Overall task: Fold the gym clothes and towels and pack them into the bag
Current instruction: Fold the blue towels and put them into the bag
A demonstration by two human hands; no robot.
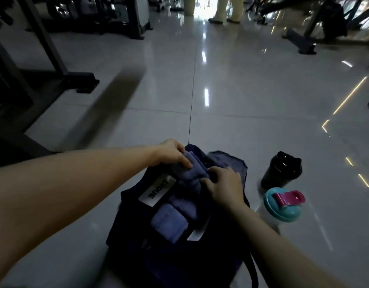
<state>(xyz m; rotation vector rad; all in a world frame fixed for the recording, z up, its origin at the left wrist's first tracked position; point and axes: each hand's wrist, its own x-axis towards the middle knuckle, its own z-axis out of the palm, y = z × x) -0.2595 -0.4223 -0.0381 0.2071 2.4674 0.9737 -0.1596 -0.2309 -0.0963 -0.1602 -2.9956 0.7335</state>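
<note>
Packing step: left hand point(172, 153) and right hand point(222, 185) both clasp the folded blue towel point(189, 179) in the bag point(129, 221) mouth; next, probably push it down flat, then let go.

The left hand point(172, 152) and right hand point(223, 186) are bare, and both forearms point(75, 183) are bare too.
</note>
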